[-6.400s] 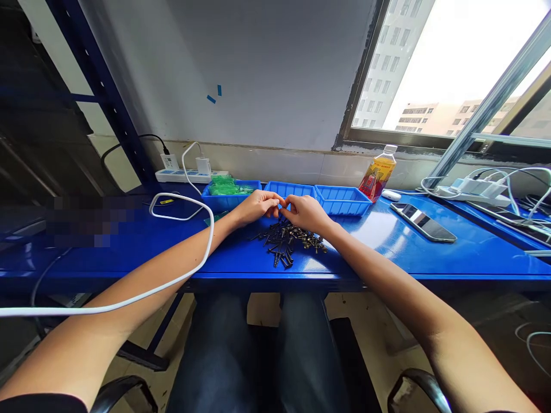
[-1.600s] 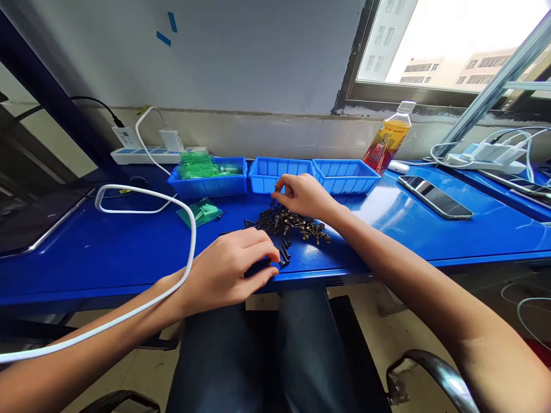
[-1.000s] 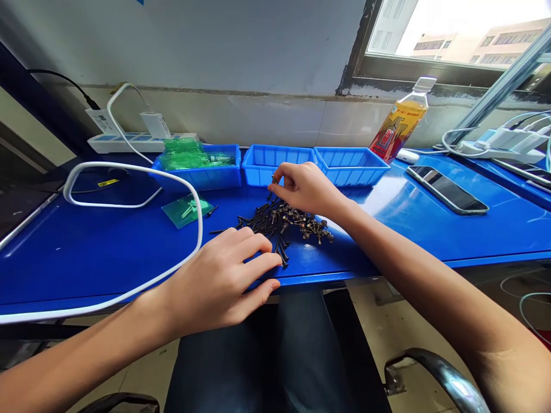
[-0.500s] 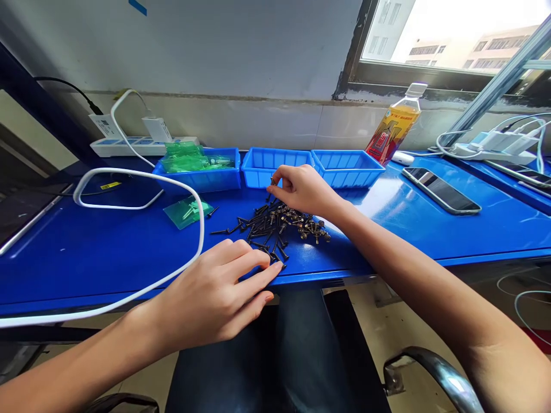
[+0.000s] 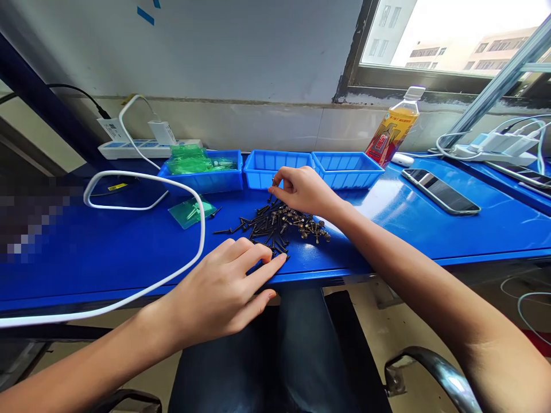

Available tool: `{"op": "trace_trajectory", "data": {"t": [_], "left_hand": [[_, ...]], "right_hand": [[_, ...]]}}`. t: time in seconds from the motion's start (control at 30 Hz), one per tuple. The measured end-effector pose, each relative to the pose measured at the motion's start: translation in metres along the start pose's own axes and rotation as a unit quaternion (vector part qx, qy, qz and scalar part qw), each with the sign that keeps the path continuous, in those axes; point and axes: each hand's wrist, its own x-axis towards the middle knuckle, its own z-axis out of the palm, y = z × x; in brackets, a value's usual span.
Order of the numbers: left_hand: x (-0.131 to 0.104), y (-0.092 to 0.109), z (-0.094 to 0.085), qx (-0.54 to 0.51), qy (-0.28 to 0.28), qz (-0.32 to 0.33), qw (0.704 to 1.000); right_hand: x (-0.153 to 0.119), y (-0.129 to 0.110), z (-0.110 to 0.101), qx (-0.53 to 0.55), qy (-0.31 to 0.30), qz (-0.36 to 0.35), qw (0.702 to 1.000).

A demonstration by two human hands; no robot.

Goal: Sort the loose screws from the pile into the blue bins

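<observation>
Black screw heap (image 5: 266, 229): nearside, we spread our empty left hand (image 5: 219, 292); farside, our right hand (image 5: 303, 188) pinches a screw (image 5: 270, 198).

The left forearm (image 5: 112, 347) rises from the lower left corner to the left hand (image 5: 221, 289), back upward below centre, index finger (image 5: 266, 275) extended, thumb (image 5: 253, 311) apart. The right arm (image 5: 413, 281) slants in from the lower right, the right hand (image 5: 305, 188) pinching thumb against forefinger near mid-frame.
</observation>
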Motion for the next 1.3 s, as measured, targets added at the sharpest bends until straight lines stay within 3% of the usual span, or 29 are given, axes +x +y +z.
{"op": "trace_trajectory", "data": {"t": [0.17,0.43,0.6,0.97,1.17,1.3], "left_hand": [[0.007,0.006,0.003,0.062,0.008,0.022,0.998],[-0.005,0.005,0.004,0.06,0.103,0.048,0.992],[-0.003,0.008,0.005,0.004,0.083,-0.027,0.996],[-0.004,0.01,0.005,-0.007,0.083,-0.011,0.996],[-0.008,0.009,0.007,-0.018,0.062,-0.057,0.996],[-0.007,0.008,0.004,-0.082,0.049,-0.097,0.991]], "right_hand": [[0.0,0.001,0.001,-0.009,0.004,-0.002,1.0],[0.0,-0.001,-0.001,-0.015,-0.01,-0.001,1.0],[0.0,-0.001,-0.001,-0.015,-0.004,0.0,1.0],[0.0,0.001,0.0,-0.01,-0.001,-0.007,1.0],[0.0,-0.001,-0.003,-0.012,-0.006,-0.005,1.0],[-0.001,-0.001,-0.003,-0.009,-0.004,-0.005,1.0]]}}
